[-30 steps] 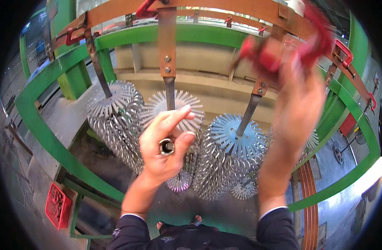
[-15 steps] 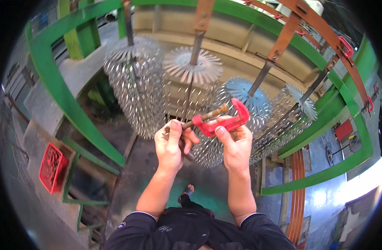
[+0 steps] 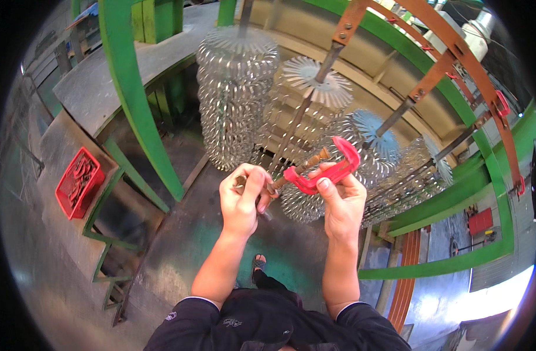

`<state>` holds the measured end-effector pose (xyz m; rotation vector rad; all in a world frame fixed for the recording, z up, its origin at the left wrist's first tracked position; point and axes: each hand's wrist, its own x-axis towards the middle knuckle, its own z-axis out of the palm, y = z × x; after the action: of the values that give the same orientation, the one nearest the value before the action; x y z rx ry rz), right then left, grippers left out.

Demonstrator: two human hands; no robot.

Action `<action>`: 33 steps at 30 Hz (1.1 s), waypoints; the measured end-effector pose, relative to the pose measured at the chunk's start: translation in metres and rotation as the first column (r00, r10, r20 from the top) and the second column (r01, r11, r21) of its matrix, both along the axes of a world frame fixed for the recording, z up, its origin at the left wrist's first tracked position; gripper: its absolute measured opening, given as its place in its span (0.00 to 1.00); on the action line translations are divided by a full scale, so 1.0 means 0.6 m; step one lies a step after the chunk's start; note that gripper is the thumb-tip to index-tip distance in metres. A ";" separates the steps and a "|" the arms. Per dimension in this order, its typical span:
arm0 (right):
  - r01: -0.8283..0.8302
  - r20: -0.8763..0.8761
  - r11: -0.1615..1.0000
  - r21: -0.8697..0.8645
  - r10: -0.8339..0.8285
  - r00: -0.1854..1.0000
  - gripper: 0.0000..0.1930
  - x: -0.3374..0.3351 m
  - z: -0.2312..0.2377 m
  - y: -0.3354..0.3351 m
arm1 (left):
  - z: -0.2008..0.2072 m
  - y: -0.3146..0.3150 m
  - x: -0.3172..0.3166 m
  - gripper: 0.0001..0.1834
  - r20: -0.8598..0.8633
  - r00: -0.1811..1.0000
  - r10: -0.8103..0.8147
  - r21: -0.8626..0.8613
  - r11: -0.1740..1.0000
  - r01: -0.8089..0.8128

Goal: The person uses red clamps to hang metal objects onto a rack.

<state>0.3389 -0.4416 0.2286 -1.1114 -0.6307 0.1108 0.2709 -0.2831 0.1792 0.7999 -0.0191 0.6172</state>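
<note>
A red clamp point(image 3: 334, 172) is held well to the right of the red basket point(image 3: 93, 189). The right hand point(image 3: 345, 205) grips it; the left hand point(image 3: 240, 200), nearer the basket, curls its fingers about the clamp's screw point(image 3: 279, 182).

Red C-shaped clamp point(image 3: 306, 185), tilted, is held in the right fingers point(image 3: 331, 193); its rusty brown screw point(image 3: 312, 161) slants down to the left fingers point(image 3: 253, 184), which partly hide a metal tube point(image 3: 267, 215).
</note>
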 end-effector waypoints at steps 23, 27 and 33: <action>-0.050 0.056 0.970 0.238 0.038 0.998 0.17 0.355 0.224 -0.191 | 0.299 -0.275 0.434 0.12 0.573 0.717 0.398 0.472 0.555 -0.685; 0.708 0.808 0.691 0.148 -0.497 0.317 0.17 0.453 0.279 -0.257 | 0.400 -0.212 0.542 0.11 0.722 0.482 0.497 0.545 0.020 -0.838; 0.692 0.798 0.403 0.599 -0.374 -0.472 0.15 0.561 0.391 -0.249 | 0.432 -0.224 0.593 0.09 0.819 0.412 0.400 0.499 -0.141 -0.855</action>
<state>0.6754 -0.5909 0.4632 -1.5505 -1.1454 -2.0329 0.6269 -0.4176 0.4386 1.9136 -0.4414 1.9700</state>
